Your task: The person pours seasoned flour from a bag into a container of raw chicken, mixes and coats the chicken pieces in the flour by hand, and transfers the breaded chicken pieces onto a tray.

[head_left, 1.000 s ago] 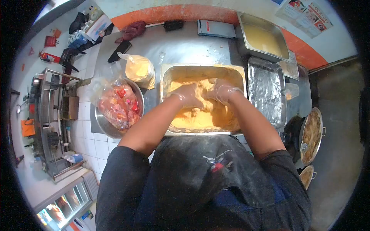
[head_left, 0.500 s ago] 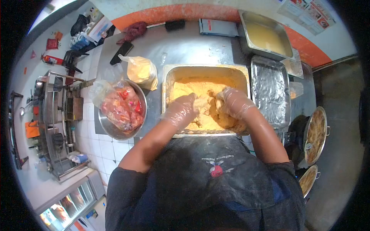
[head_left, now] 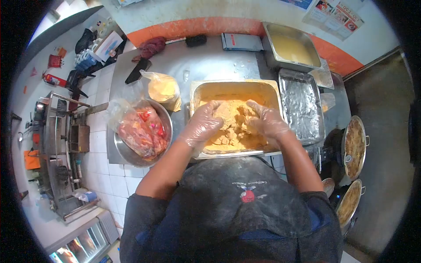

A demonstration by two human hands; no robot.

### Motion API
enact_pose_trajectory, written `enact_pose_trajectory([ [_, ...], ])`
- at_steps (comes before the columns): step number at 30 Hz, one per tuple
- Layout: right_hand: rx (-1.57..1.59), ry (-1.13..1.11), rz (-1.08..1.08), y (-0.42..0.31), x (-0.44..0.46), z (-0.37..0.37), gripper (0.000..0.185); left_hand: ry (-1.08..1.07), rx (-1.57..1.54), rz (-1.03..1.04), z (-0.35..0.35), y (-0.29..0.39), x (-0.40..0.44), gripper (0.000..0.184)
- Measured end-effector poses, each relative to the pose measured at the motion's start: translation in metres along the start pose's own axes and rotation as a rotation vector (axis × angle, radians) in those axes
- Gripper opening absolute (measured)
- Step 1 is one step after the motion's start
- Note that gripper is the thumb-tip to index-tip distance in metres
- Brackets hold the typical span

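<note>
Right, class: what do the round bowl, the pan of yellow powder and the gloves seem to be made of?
Bowl: probably smooth stainless steel; grey, with a soft sheen.
Pan: likely stainless steel too; its rim is silvery, though powder dulls the inside.
Gloves: thin, glossy plastic, exact type unclear; they are see-through, with shiny wrinkles.

Gloved hands [head_left: 202, 126] in floury pan [head_left: 235, 152]; bagged meat [head_left: 142, 129] in bowl [head_left: 168, 118].

The apron [head_left: 210, 188] is displaying "California" and apparently "Raisins," upside down; a wall poster [head_left: 335, 19] is bearing unclear print.
</note>
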State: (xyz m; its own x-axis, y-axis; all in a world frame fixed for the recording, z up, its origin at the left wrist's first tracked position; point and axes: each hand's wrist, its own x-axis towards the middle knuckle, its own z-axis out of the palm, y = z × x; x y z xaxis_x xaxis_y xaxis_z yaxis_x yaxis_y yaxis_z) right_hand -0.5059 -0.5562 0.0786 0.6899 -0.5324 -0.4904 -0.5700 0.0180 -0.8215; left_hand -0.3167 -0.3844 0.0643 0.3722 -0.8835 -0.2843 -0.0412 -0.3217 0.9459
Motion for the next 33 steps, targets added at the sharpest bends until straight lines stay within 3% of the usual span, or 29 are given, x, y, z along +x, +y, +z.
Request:
enact_pose_trajectory([
  [1,-0.655,0.106,-0.128,0.02,0.011,0.007,0.041,-0.065,0.084,-0.034,-0.007,0.008,-0.002,0.052],
  [2,-0.961,0.165,-0.262,0.024,0.013,0.013,0.037,-0.056,0.078,-0.02,-0.011,0.005,-0.004,0.052],
  [3,-1.269,0.273,-0.387,0.028,0.014,0.019,0.035,-0.064,0.336,0.111,-0.012,-0.003,-0.005,0.051],
  [4,-1.313,0.213,-0.495,0.049,0.017,0.02,0.034,-0.049,0.596,0.238,-0.014,-0.015,-0.004,0.051],
  [5,-1.36,0.151,-0.621,0.065,0.022,0.023,0.033,-0.051,0.584,0.383,-0.009,-0.063,0.015,0.052],
  [6,-1.413,-0.063,-0.431,0.033,0.012,0.038,0.031,-0.041,0.584,0.528,-0.005,-0.1,0.031,0.053],
  [7,-1.441,-0.108,-0.456,0.025,0.008,0.048,0.026,-0.057,0.555,0.551,-0.006,-0.095,0.026,0.051],
  [9,-1.569,-0.235,-0.257,-0.02,-0.003,0.063,0.031,-0.152,0.524,0.547,-0.013,-0.067,0.022,0.047],
  [10,-1.576,-0.177,-0.239,-0.02,0.004,0.068,0.031,-0.24,0.515,0.516,-0.018,-0.05,0.019,0.045],
  [13,-1.573,-0.007,-0.144,0.021,0.039,0.056,0.029,-0.117,0.367,0.582,-0.02,-0.04,0.019,0.037],
  [15,-1.575,-0.018,-0.234,0.005,0.033,0.045,0.026,-0.296,0.3,0.413,-0.02,-0.051,0.035,0.04],
  [17,-1.255,0.22,-0.392,-0.004,0.027,0.04,0.03,-0.242,0.311,0.437,-0.022,-0.047,0.032,0.041],
  [19,-1.14,0.225,-0.431,0.006,0.03,0.015,0.026,-0.195,0.316,0.448,-0.03,-0.038,0.019,0.041],
  [21,-1.012,0.223,-0.454,0.011,0.033,0.007,0.023,-0.237,0.119,0.314,-0.036,-0.024,0.0,0.038],
  [23,-0.454,0.156,-0.143,0.01,0.025,0.002,0.014,-0.153,-0.036,0.39,0.0,-0.059,0.043,0.037],
  [24,-0.469,0.153,-0.152,0.012,0.027,-0.002,0.014,-0.095,-0.177,0.456,0.013,-0.068,0.06,0.036],
  [26,-1.176,0.157,-0.846,0.031,0.036,-0.013,0.01,-0.072,-0.214,0.558,0.02,-0.064,0.066,0.038],
  [28,-1.162,0.095,-0.746,0.06,0.067,-0.02,0.015,0.116,-0.344,0.793,0.032,-0.066,0.08,0.038],
  [29,-0.213,0.048,-0.5,0.072,0.063,-0.009,0.019,0.106,-0.344,0.788,0.035,-0.069,0.087,0.038],
  [31,0.519,0.082,-0.242,0.023,0.028,0.052,0.025,0.039,-0.769,0.737,0.044,-0.075,0.095,0.04],
  [32,0.877,0.165,-0.152,-0.005,0.009,0.086,0.029,0.029,-0.765,0.726,0.037,-0.069,0.083,0.04],
  [33,0.49,0.197,-0.223,0.01,0.033,0.068,0.032,0.056,-0.755,0.54,0.021,-0.052,0.06,0.04],
])
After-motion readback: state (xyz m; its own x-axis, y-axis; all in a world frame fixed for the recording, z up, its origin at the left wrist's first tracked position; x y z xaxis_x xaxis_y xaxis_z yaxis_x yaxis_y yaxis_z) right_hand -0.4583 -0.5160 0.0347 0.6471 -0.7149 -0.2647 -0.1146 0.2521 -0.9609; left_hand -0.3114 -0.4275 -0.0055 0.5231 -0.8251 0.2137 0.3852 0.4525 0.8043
